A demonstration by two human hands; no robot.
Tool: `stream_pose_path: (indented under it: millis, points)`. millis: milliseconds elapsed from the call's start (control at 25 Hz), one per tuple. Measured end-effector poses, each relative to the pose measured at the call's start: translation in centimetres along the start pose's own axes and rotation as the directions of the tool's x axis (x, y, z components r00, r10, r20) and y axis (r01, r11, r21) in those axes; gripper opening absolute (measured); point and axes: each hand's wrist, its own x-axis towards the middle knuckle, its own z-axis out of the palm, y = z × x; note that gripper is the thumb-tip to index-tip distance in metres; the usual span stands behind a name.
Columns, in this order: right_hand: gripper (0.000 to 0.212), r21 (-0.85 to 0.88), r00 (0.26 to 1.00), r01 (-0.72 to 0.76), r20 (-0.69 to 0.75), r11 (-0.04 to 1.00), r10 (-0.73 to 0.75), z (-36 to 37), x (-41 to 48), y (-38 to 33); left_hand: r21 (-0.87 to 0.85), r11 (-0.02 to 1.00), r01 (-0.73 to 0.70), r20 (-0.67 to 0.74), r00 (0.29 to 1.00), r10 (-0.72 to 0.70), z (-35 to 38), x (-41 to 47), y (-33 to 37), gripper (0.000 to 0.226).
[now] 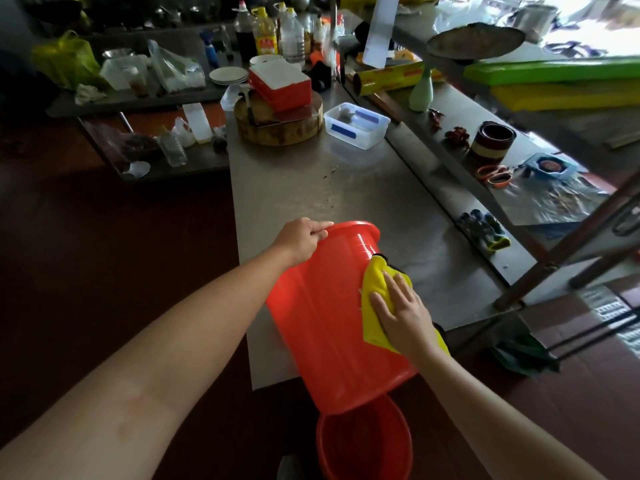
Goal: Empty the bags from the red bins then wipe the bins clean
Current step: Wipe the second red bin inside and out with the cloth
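Head view: a red bin [322, 323] lies tilted across the near edge of a steel table [311, 188], in the lower middle of the frame. Its open mouth points up the frame and its base hangs past the table edge toward the person.

The left hand [303, 237] grips the bin's rim at the upper left of the bin, with the fingers curled over the lip. The right hand [403, 313] lies flat on the bin's right side wall, its fingers straight and slightly spread. It presses a yellow cloth [375, 282] against the plastic. The cloth shows above the fingertips and below the palm.

A second red bin [363, 448] stands at the bottom centre of the frame, directly under the base of the tilted one. Its mouth faces up, and what is inside cannot be made out.

Further up the table a clear plastic container [356, 124] sits just right of a round chopping block [277, 128], which carries a red box with a white lid [280, 83]. A pair of dark gloves [485, 230] lies on the ledge at mid right. Bottles [266, 32] crowd the top centre.
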Motion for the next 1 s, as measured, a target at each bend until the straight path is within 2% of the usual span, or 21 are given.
stream_pose_path:
  millis: [40, 120, 240, 320, 400, 520, 600, 720, 840, 920, 1000]
  points:
    - [0.078, -0.104, 0.998, 0.033, -0.041, 0.994, -0.038, 0.4, -0.9, -0.7, 0.008, 1.0, 0.009, 0.0, 1.0, -0.009, 0.1, 0.2, 0.1, 0.034]
    - [0.069, -0.323, 0.972, 0.194, -0.066, 0.926, -0.227, 2.0, -3.2, -2.6, 0.012, 1.0, 0.019, -0.001, 1.0, -0.019, 0.1, 0.3, 0.3, 0.033]
    - [0.061, -0.503, 0.857, 0.476, 0.083, 0.721, -0.508, 5.6, -5.7, -6.0, -0.018, 1.0, 0.019, 0.0, 1.0, -0.019, 0.2, 0.2, 0.3, 0.033]
    - [0.061, -0.598, 0.8, 0.567, 0.235, 0.566, -0.552, 7.7, -6.1, -7.6, -0.021, 1.0, 0.013, -0.009, 1.0, -0.013, 0.2, 0.1, 0.2, 0.033]
    - [0.061, -0.616, 0.793, 0.579, 0.275, 0.534, -0.544, 8.3, -6.0, -7.8, -0.012, 1.0, 0.0, -0.028, 1.0, -0.001, 0.2, 0.1, -0.2, 0.033]
    - [0.059, -0.556, 0.8, 0.555, 0.156, 0.618, -0.579, 6.5, -5.2, -6.4, -0.005, 1.0, -0.002, -0.048, 0.999, 0.002, 0.1, 0.0, -0.9, 0.033]
    - [0.06, -0.498, 0.844, 0.49, 0.067, 0.716, -0.531, 4.2, -4.5, -4.7, -0.001, 1.0, 0.0, -0.064, 0.998, 0.0, 0.2, -0.1, -1.1, 0.033]
    - [0.064, -0.404, 0.923, 0.344, -0.019, 0.848, -0.384, 1.7, -3.3, -2.3, 0.011, 1.0, 0.007, -0.067, 0.998, -0.006, 0.4, -0.3, -1.2, 0.034]
    - [0.073, -0.161, 0.984, 0.156, -0.065, 0.975, -0.168, 0.1, -1.6, 0.6, -0.019, 1.0, 0.022, -0.058, 0.998, -0.023, 0.2, -0.7, -1.3, 0.034]
    - [0.083, 0.029, 0.999, 0.025, -0.025, 0.999, -0.024, -0.7, -0.8, 2.3, -0.048, 0.998, 0.038, -0.061, 0.997, -0.041, 0.2, -1.1, -1.6, 0.034]
    - [0.089, 0.054, 0.999, -0.043, -0.01, 0.998, 0.043, -0.7, -0.9, 2.5, -0.056, 0.997, 0.051, -0.063, 0.997, -0.055, 0.2, -1.3, -1.6, 0.034]
